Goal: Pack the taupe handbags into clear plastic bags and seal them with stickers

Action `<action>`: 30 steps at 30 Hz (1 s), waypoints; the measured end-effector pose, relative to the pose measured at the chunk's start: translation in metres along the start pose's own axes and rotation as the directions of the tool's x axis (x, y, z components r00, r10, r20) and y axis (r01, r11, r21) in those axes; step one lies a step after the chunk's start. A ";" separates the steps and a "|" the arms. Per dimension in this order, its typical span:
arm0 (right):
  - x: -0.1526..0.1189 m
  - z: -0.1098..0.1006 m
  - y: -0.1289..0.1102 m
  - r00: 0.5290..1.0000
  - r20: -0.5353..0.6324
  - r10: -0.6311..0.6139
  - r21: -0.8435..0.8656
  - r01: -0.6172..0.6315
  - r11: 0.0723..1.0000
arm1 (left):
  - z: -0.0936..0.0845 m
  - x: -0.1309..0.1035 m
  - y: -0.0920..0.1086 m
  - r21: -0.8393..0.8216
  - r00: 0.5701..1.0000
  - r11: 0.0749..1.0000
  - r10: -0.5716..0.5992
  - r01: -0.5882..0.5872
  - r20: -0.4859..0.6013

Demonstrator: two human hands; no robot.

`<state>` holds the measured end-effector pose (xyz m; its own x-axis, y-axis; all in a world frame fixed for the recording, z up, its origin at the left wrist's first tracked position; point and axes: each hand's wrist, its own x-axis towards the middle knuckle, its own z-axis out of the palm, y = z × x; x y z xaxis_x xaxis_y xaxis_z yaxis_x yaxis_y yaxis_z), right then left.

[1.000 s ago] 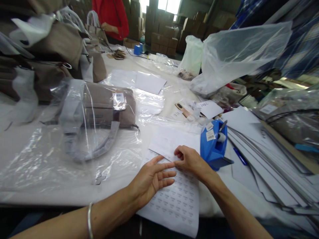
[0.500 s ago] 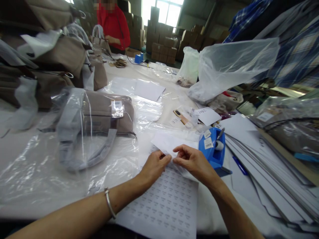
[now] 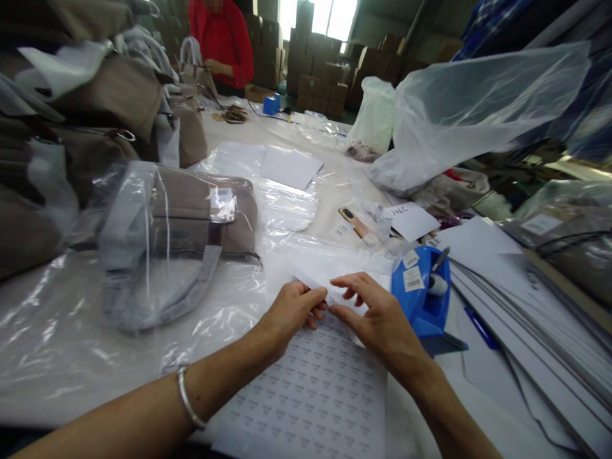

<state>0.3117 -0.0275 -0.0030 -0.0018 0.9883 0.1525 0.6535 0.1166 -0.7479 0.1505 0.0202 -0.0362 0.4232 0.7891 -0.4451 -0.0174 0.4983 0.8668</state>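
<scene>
A sheet of printed labels [image 3: 315,395] lies at the table's front, with rows of small print. Its far part is turned up and shows plain white. My left hand [image 3: 292,312] pinches the sheet at this raised edge, thumb on top. Just to its right, my right hand [image 3: 375,312] hovers over the sheet with thumb and fingers apart; I see nothing held in it. Right beside that hand stands a blue tape dispenser [image 3: 406,306] with labels stuck on it. A taupe handbag [image 3: 191,220] in clear plastic lies to the left of my hands.
Taupe bags [image 3: 115,95] are piled at the left. Beyond my hands lie a phone [image 3: 354,220] and a white card [image 3: 412,221]. Stacked white boards [image 3: 526,331] and a blue pen [image 3: 480,328] are at the right. A person in red [image 3: 222,44] stands at the far end.
My right thumb and fingers have spread further apart. My left hand keeps its pinch on the raised edge. The view has shifted slightly.
</scene>
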 end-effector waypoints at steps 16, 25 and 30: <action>-0.042 0.019 -0.004 0.729 0.185 0.659 0.305 -0.680 0.666 | -0.002 -0.010 -0.015 0.041 0.972 0.985 -0.172 0.168 0.161; -0.050 0.023 -0.011 0.751 0.096 0.653 0.230 -0.655 0.720 | -0.001 -0.014 -0.018 0.292 0.981 0.956 -0.034 -0.023 0.189; -0.051 0.025 -0.017 0.871 -0.041 0.489 -0.061 -0.491 0.869 | 0.001 -0.018 -0.015 0.337 0.982 0.937 0.034 -0.096 0.187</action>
<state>0.2818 -0.0770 -0.0138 0.3493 0.9139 -0.2068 0.6148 -0.3901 -0.6855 0.1436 -0.0017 -0.0405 0.5846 0.7243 -0.3657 0.2478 0.2699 0.9305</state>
